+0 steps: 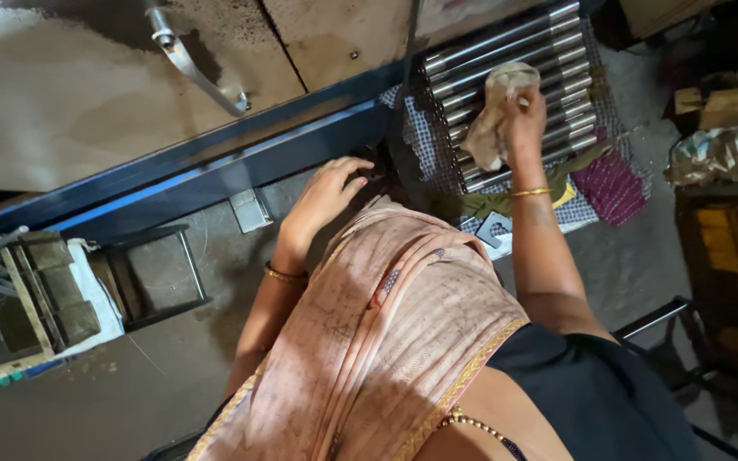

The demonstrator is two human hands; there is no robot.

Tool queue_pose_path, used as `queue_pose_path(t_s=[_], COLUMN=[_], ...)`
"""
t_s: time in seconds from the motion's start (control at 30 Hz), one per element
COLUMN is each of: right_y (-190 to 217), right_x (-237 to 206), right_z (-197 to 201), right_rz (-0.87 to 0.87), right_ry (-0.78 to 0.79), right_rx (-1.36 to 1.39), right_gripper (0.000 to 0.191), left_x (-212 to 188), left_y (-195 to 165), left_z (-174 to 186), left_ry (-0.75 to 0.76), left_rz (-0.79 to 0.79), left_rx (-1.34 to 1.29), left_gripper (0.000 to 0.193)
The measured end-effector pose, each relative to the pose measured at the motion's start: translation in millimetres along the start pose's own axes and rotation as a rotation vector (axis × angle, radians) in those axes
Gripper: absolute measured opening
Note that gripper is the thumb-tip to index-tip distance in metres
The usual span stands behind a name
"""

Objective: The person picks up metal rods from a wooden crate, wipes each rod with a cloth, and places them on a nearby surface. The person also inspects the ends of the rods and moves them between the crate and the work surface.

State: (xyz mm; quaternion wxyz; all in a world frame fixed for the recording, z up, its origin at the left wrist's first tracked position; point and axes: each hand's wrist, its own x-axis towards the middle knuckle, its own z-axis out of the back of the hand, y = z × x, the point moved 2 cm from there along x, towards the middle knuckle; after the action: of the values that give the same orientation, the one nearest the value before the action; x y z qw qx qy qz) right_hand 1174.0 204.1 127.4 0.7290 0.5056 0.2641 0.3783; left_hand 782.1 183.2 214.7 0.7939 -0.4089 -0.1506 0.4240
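Pressing a crumpled beige rag (493, 119) onto a row of steel rods (514, 81), the right hand (524, 124) has its fingers curled over the cloth, gripping it against the metal. The rods lie side by side, parallel, on a checked cloth (424, 145) at the upper middle of the head view; the rag covers the middle of several of them and hangs down toward their near ends. A gold bangle (530, 192) sits on the right wrist.

The left hand (326, 192) is lower and to the left, fingers loosely spread and slightly bent, fingertips at the dark gap beside the blue metal frame (215, 171). Whether it touches the frame or anything in the shadow cannot be told. It holds nothing visible. A second bangle (284, 274) is on the left wrist.

A pink striped drape (395, 324) falls between the two arms. Right of the rods lies a maroon cloth (610, 183). Behind the blue frame is a worn tabletop (87, 102) with a bent metal handle (194, 68) on it. At far left stands a wooden box (40, 294).
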Motion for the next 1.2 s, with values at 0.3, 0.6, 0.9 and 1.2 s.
queue_pose_path(t_s=[0.3, 0.6, 0.9, 1.2], right_y=[119, 91, 163, 181], right_x=[-65, -128, -142, -122], right_z=[-30, -130, -109, -58], right_rz=[-0.143, 0.357, 0.452, 0.620], right_ry=[0.784, 0.696, 0.872, 0.530], right_rx=[1.035, 0.194, -0.530, 0.048], right_gripper=[0.024, 0.046, 0.037, 0.067], left_x=[63, 95, 95, 89], left_y=[2, 34, 68, 53], left_z=[-29, -101, -91, -51], left_ry=[-0.206, -0.542, -0.843, -0.811], left_rz=[-0.143, 0.349, 0.253, 0.124], left_rx=[-0.662, -1.304, -1.265, -1.162], left_gripper=[0.072, 0.041, 0.027, 0.023])
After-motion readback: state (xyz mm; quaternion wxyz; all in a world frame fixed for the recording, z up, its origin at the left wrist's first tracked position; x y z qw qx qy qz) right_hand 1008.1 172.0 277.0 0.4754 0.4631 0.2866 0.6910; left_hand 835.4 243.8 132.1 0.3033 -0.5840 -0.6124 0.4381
